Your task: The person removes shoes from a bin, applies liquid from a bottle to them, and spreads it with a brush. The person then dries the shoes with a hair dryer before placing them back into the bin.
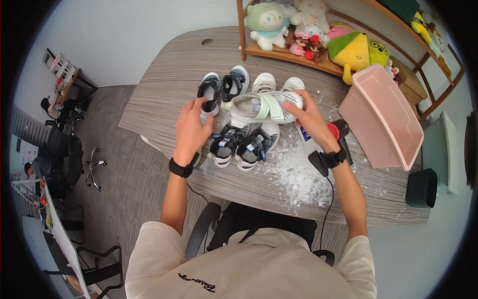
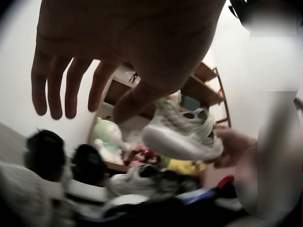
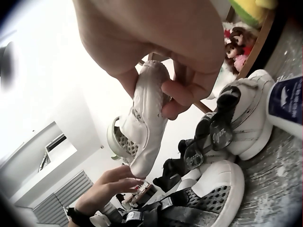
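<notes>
- you hold a white and pale green shoe [image 1: 261, 108] in the air at the centre of the head view, above the rows of other shoes.
- your right hand [image 1: 312, 119] pinches its toe end, at the middle right of the frame; the thumb lies over the top of the toe and fingers bend in at the side.
- your left hand [image 1: 191, 127], left of centre, is just beside the heel and apart from it; its fingers are spread, with nothing in their grip.
- two dark shoes [image 1: 221, 89] with white soles stand on the grey wood-grain table [image 1: 164, 74], upper left of centre.
- two white shoes [image 1: 264, 82] stand to their right, partly hidden by the shoe you hold.
- two black and white shoes [image 1: 241, 145] with blue details stand nearer you, just below centre.
- a white container with a blue label [image 1: 305, 134] is partly hidden under your right hand, near a black and red object [image 1: 340, 130].
- white flakes [image 1: 303, 174] lie scattered over the lower right of the tabletop.
- a pink bin [image 1: 383, 119] is tilted at the right, with a dark green bin [image 1: 422, 188] lower down.
- plush toys [image 1: 269, 25] sit on a wooden shelf [image 1: 294, 56] at the upper right.
</notes>
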`<action>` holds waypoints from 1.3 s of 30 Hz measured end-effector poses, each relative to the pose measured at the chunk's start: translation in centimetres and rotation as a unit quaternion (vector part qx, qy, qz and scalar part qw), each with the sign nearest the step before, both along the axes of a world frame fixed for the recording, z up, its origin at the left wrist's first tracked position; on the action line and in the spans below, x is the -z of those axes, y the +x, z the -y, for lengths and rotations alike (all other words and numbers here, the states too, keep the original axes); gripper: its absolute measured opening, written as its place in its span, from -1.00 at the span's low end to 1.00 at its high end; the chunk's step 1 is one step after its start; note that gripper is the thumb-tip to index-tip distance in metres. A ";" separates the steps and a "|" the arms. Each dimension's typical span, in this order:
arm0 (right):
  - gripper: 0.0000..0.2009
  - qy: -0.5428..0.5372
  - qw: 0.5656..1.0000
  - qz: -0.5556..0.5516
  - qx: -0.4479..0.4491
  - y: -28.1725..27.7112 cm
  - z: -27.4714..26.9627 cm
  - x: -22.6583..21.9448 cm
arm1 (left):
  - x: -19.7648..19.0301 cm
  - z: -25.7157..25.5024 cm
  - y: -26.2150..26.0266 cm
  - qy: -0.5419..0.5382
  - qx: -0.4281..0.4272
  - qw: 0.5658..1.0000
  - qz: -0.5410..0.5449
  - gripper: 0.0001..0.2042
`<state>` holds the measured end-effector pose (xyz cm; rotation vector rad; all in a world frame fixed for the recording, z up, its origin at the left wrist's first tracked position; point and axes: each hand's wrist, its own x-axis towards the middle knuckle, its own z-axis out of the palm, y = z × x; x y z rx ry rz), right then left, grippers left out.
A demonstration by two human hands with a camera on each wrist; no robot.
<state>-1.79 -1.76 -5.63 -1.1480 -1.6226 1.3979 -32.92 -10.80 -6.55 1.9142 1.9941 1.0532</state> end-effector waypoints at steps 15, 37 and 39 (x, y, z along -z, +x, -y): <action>-0.54 0.074 0.989 0.073 -0.104 -11.8 -6.0 1.1 | 3.1 -2.7 -5.7 -0.271 -0.015 0.951 -0.145 -0.26; -0.65 0.253 0.910 0.274 -0.181 -18.6 -2.2 3.8 | -4.2 -5.2 -9.0 -0.331 -0.031 0.934 -0.127 -0.29; -0.67 0.271 0.895 0.293 -0.200 -18.7 -2.2 3.1 | -5.2 -5.2 -8.3 -0.334 -0.031 0.931 -0.141 -0.27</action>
